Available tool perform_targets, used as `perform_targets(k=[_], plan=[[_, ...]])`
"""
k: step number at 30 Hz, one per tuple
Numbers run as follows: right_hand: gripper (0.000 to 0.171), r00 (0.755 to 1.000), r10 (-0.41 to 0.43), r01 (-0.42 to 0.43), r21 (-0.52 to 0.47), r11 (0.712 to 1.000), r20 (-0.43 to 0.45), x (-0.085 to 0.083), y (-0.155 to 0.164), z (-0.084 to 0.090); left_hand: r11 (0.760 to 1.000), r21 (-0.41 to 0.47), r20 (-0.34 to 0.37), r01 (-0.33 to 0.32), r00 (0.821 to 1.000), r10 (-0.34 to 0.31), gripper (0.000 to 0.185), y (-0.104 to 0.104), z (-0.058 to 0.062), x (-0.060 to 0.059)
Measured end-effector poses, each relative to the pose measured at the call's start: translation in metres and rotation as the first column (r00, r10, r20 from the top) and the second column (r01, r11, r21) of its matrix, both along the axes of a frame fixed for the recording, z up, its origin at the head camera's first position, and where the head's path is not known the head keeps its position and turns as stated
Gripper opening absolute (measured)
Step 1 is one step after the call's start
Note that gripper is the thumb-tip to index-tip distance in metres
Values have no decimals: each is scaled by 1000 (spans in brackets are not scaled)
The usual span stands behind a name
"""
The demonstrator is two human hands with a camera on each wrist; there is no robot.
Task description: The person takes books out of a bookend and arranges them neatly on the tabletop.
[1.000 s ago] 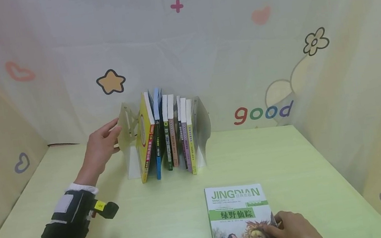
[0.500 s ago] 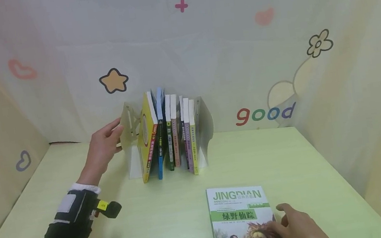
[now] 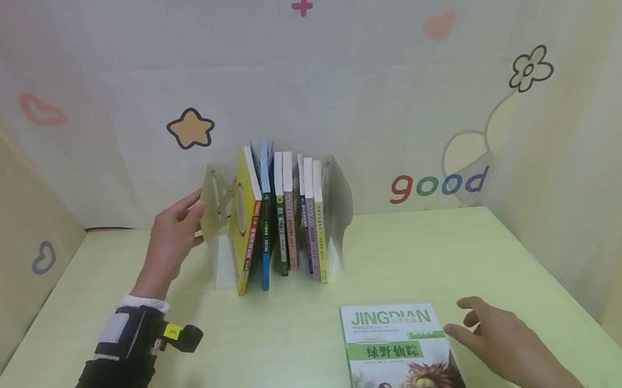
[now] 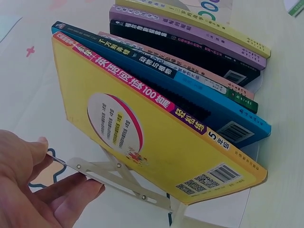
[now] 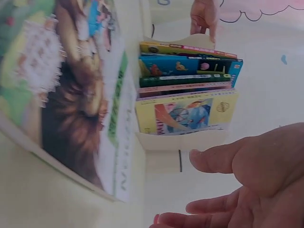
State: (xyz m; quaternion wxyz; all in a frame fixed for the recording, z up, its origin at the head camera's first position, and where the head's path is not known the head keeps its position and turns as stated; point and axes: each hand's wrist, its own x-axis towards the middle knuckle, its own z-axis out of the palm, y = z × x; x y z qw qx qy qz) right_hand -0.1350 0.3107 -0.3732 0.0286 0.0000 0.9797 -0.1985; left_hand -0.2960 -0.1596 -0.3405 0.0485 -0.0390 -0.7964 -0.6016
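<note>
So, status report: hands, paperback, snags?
Left hand pinching bookend panel. Right hand empty beside 绿野仙踪 paperback, flat on table. Possible snag: leaning yellow English reader.

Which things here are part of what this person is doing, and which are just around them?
Part of the work, it seems:
left hand, gripping one end of the book stand
upright books between the stand's end panels
flat book on the table
right hand, near that book

Just surroundings:
printed backdrop
black device strapped to the left wrist
</note>
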Motion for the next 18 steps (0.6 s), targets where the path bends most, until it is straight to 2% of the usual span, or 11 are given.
perform_targets(k=[7, 11, 18], plan=[[61, 992, 52, -52, 5, 999, -114, -5, -6, 19, 1000, 6, -5, -8, 1000, 8, 51, 1, -1, 0], [57, 977, 88, -90, -3, 996, -195, -9, -10, 28, 1000, 8, -7, -14, 1000, 14, 52, 3, -1, -1], [55, 943, 172, -185, -18, 983, -284, -28, -21, 43, 999, -17, 8, -30, 1000, 30, 51, 0, 1, -1]])
